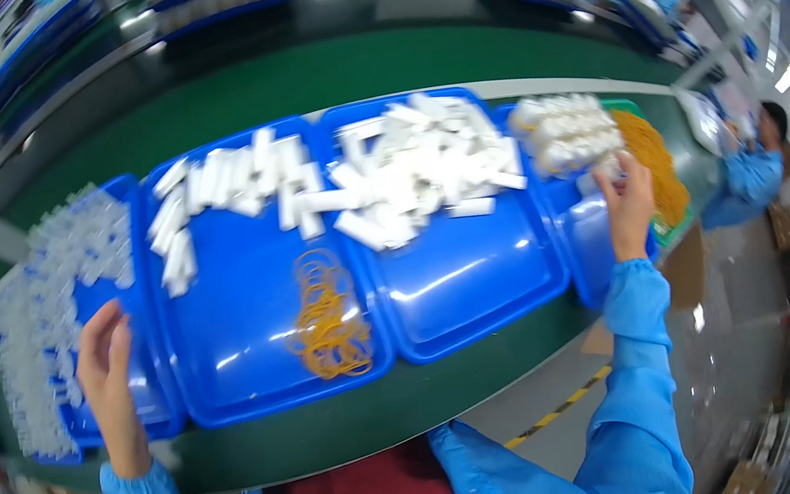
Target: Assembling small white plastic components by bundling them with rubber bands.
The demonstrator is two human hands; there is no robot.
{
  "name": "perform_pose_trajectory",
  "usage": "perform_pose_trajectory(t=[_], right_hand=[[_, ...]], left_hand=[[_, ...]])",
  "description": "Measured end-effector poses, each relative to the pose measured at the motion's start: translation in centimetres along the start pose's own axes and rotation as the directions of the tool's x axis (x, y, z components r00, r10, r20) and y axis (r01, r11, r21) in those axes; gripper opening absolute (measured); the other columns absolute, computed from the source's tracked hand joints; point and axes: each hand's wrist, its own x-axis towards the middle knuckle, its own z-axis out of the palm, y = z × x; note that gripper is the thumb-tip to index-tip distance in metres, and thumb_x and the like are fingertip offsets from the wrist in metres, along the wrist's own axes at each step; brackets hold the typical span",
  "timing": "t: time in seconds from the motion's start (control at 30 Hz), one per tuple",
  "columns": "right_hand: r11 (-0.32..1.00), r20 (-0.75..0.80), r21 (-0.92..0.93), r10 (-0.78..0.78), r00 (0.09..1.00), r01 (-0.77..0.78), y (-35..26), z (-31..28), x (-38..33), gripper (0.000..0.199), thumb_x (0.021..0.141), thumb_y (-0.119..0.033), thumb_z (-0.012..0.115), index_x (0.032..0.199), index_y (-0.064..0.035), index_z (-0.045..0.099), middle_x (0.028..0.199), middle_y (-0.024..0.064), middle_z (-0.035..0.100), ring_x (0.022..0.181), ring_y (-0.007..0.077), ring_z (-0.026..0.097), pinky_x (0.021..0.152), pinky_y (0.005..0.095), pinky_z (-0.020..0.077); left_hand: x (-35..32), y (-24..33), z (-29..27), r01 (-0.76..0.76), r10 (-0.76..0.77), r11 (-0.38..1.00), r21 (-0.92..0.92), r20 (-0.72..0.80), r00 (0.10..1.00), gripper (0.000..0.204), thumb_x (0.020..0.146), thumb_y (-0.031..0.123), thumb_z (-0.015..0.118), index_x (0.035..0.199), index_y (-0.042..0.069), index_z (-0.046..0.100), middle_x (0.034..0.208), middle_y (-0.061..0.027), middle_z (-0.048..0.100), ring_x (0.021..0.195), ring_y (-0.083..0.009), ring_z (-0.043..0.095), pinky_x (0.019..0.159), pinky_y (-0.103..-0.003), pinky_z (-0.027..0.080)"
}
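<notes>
My left hand (111,383) hovers over the right side of the leftmost blue tray (159,381), beside a heap of small clear plastic pieces (77,246). Its fingers are loosely bent and apart, with nothing visible between them. Over the narrower tray (588,240) on the right, my right hand (629,204) has its fingers bent together at a whitish piece, just below stacked white bundles (562,130). What exactly the fingertips hold is blurred. Orange rubber bands (330,322) lie loose in the second tray (236,340), below white tube-shaped pieces (248,172).
A third blue tray (466,287) carries a pile of white tube-shaped pieces (424,167). A green tray (683,229) at far right holds a heap of orange bands (651,165). The trays stand on a green worktop (453,375). A co-worker (757,161) is at the right.
</notes>
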Motion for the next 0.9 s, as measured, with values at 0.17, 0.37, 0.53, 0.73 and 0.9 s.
perform_pose_trajectory(t=[0.17,0.37,0.53,0.73,0.9], right_hand=[[0.999,-0.034,-0.029,-0.026,0.999,0.025,5.7,4.2,-1.4,0.027,0.091,-0.011,0.071,0.115,-0.0005,0.064,0.109,0.0183,0.061,0.097,0.0345,0.059,0.084,0.0412,0.0497],[0.994,-0.030,-0.033,-0.104,0.994,0.103,2.3,-0.1,-0.9,0.031,0.104,-0.016,0.054,0.131,-0.0007,0.060,0.131,0.0163,0.059,0.116,0.0321,0.059,0.096,0.0399,0.0472],[0.916,0.010,0.297,-0.284,0.959,0.269,-12.4,-2.7,-4.3,0.022,0.098,-0.001,0.060,0.119,0.0012,0.065,0.113,0.0118,0.067,0.104,0.0237,0.063,0.087,0.0317,0.0490],[0.643,0.116,0.449,-0.730,0.673,0.620,-27.6,0.1,-5.3,0.024,0.080,-0.004,0.076,0.102,-0.0041,0.069,0.084,0.0084,0.065,0.079,0.0282,0.060,0.070,0.0385,0.0439],[0.784,0.387,0.356,-0.619,0.684,0.508,-26.7,1.6,-4.6,0.025,0.081,-0.011,0.076,0.103,-0.0042,0.067,0.085,0.0112,0.065,0.079,0.0299,0.061,0.070,0.0409,0.0452]], left_hand=[[0.9,-1.9,-2.3,-0.178,0.176,0.938,0.296,0.032,0.984,0.019,0.094,0.011,0.067,0.111,0.003,0.068,0.103,-0.0080,0.070,0.096,-0.0158,0.065,0.082,-0.030,0.051],[2.6,-0.9,-3.2,-0.549,0.477,0.504,0.667,0.315,0.821,0.013,0.084,0.006,0.071,0.096,0.005,0.065,0.090,-0.0115,0.061,0.085,-0.0313,0.063,0.073,-0.039,0.052],[7.0,0.3,-0.7,-0.682,0.573,0.266,0.681,0.458,0.680,0.023,0.080,0.005,0.070,0.101,0.006,0.062,0.095,-0.0101,0.059,0.088,-0.0297,0.062,0.075,-0.040,0.050],[6.9,-0.3,-1.5,-0.620,0.490,0.224,0.752,0.463,0.739,0.022,0.081,0.003,0.067,0.102,0.005,0.061,0.095,-0.0108,0.060,0.088,-0.0305,0.062,0.075,-0.041,0.050],[1.6,1.1,-3.3,-0.529,0.461,0.512,0.677,0.303,0.834,0.023,0.082,-0.005,0.065,0.102,0.004,0.060,0.097,-0.0120,0.064,0.090,-0.0321,0.064,0.075,-0.039,0.051]])
